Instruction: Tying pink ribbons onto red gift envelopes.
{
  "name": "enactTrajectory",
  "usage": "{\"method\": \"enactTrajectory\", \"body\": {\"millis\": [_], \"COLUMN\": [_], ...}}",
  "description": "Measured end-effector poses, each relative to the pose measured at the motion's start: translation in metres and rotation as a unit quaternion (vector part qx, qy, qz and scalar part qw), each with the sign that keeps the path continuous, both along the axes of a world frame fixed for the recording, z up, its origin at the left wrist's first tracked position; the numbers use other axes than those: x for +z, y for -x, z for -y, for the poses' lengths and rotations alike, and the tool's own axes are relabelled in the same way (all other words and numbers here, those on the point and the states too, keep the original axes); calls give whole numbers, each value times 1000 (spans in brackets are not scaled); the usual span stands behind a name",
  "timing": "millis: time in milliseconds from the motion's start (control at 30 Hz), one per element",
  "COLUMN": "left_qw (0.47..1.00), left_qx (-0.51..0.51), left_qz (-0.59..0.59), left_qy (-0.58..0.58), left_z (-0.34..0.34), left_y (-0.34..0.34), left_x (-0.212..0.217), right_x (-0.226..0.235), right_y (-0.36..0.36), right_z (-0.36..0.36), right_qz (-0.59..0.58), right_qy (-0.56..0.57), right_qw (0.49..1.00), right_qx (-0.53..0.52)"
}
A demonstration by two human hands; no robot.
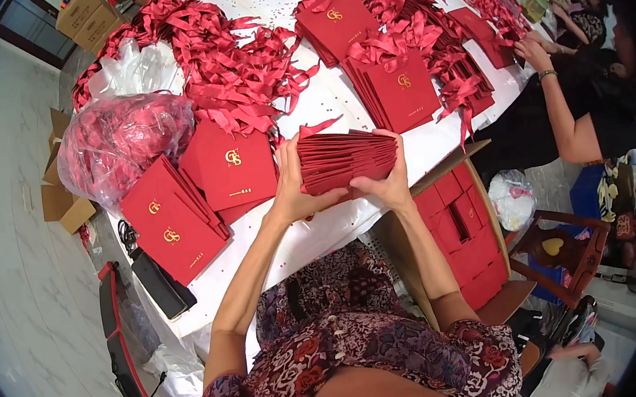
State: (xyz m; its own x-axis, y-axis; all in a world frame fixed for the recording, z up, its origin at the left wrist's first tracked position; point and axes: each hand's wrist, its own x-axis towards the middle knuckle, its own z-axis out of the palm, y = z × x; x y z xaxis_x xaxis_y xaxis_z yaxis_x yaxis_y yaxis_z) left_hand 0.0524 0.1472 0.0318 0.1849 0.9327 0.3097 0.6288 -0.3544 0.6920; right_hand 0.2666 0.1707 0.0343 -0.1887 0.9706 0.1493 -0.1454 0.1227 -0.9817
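Observation:
Above the near edge of the table I hold a thick stack of flat red paper gift bags, their folded edges turned up toward me. My left hand is closed round the stack's left end. On the right end my right hand grips it the same way, and both thumbs press its near side and almost meet. A red ribbon shows behind the stack. Left of my hands lie flat red bags with gold print, and a fanned pile of red bags lies nearer the corner.
Red ribbon handles heap across the white table, beside more bag piles. A ribbon-filled plastic bag and a black case sit left. An open carton of red packs stands right, near another person's arm.

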Motion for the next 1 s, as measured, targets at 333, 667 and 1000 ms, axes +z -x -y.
{"method": "enactTrajectory", "body": {"millis": [333,667,1000], "left_qw": [952,968,973], "left_qx": [-18,-15,-4], "left_qz": [243,203,192], "left_qy": [184,145,128], "left_z": [0,5,6], "left_y": [-7,-6,-10], "left_x": [12,10,17], "right_x": [-9,-8,-18], "right_y": [-24,-29,-34], "right_z": [5,31,35], "right_qz": [150,174,143], "right_qy": [-154,-132,-118], "right_qw": [971,960,967], "right_qx": [-102,-174,-173]}}
